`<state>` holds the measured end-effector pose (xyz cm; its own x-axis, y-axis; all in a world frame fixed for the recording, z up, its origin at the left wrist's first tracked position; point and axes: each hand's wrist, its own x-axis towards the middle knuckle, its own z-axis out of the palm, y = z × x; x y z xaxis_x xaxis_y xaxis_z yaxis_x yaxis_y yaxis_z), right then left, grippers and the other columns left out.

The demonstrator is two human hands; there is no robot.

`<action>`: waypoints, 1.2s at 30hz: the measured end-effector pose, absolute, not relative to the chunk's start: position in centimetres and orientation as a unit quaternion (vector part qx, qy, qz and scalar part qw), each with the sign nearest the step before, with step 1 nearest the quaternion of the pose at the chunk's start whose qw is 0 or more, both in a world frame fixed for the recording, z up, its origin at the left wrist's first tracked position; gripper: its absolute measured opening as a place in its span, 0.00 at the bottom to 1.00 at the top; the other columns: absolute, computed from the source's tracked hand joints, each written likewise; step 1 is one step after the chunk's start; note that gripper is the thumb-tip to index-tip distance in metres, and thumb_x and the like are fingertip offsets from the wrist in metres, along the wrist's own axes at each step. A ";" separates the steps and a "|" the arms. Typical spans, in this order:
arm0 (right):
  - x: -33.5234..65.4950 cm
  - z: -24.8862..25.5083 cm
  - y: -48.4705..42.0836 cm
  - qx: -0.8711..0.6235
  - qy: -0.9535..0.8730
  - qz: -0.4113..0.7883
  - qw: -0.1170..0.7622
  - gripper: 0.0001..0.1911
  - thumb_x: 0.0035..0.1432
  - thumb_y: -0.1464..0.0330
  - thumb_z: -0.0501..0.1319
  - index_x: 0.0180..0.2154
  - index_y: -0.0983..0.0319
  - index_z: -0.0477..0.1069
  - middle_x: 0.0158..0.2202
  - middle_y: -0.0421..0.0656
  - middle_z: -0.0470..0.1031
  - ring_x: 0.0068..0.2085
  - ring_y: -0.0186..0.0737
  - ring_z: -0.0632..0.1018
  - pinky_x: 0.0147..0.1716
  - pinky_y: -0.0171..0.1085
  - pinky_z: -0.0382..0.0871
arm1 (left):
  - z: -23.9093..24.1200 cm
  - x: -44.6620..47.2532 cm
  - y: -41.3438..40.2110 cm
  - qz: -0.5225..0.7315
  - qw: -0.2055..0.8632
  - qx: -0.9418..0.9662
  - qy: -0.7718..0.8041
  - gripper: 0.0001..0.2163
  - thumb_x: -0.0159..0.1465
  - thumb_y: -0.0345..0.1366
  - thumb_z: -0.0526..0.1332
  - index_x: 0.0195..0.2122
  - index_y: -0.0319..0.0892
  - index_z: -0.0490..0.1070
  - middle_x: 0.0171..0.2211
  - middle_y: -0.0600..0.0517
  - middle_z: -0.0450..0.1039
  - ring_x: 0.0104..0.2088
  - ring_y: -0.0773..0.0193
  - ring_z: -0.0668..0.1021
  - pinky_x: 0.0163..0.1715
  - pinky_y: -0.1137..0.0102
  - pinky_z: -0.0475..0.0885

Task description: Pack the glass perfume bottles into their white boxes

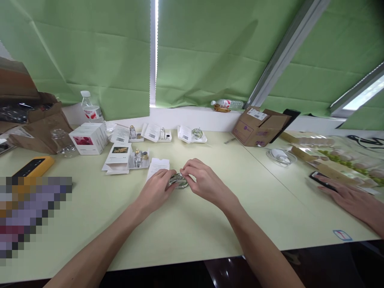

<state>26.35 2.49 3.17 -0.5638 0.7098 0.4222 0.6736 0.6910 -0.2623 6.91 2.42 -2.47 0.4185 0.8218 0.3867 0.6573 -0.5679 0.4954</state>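
A small, low clear glass bottle (179,183) is between my hands over the table (192,224). My left hand (156,190) closes its fingers round the bottle's left side. My right hand (204,182) pinches at the bottle's top right; a small part may be hidden under those fingertips. Just behind my left hand lies a white printed carton (158,165). Farther back, a white tray (144,163) bears a small glass bottle (138,158) and a gold cap (145,155), beside an opened white box (119,155).
Along the wall stand more opened boxes with small bottles, white cartons (89,138) and a cardboard box (253,127). A coiled white cable (281,157) lies at right. At far right another person's hand (345,194) rests by a phone (323,181).
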 end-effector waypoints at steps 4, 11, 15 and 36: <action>26.1 3.2 2.4 -0.389 -0.883 0.028 0.262 0.10 0.63 0.77 0.54 0.32 0.61 0.70 0.35 0.46 0.72 0.39 0.42 0.73 0.37 0.40 0.68 | -2.6 6.9 2.4 0.310 0.134 0.830 0.443 0.10 0.67 0.35 0.56 0.49 0.46 0.65 0.44 0.48 0.74 0.48 0.54 0.75 0.43 0.62 0.71; 25.8 3.2 2.2 -0.406 -0.873 0.044 0.267 0.09 0.62 0.78 0.54 0.32 0.62 0.70 0.34 0.45 0.71 0.38 0.41 0.72 0.37 0.39 0.68 | -2.7 6.9 2.4 0.301 0.132 0.833 0.445 0.10 0.67 0.35 0.56 0.49 0.46 0.64 0.45 0.48 0.73 0.49 0.54 0.74 0.43 0.63 0.70; 25.4 3.5 1.8 -0.413 -0.877 0.016 0.246 0.11 0.62 0.79 0.52 0.31 0.63 0.69 0.34 0.46 0.71 0.39 0.42 0.72 0.37 0.40 0.67 | -2.7 6.9 2.5 0.300 0.127 0.832 0.448 0.10 0.67 0.35 0.56 0.49 0.47 0.64 0.45 0.49 0.74 0.48 0.54 0.75 0.42 0.63 0.70; 26.5 3.3 2.5 -0.425 -0.866 0.086 0.248 0.13 0.64 0.71 0.56 0.50 0.58 0.70 0.42 0.44 0.76 0.46 0.43 0.73 0.43 0.42 0.68 | -2.6 6.8 2.6 0.296 0.132 0.835 0.444 0.11 0.67 0.36 0.56 0.50 0.46 0.64 0.46 0.48 0.73 0.49 0.54 0.74 0.43 0.62 0.71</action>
<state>26.54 2.51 3.25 -0.5153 0.7791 0.3570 0.6939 0.6238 -0.3596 6.83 2.57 -2.57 0.4308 0.8194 0.3781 0.6627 -0.5717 0.4837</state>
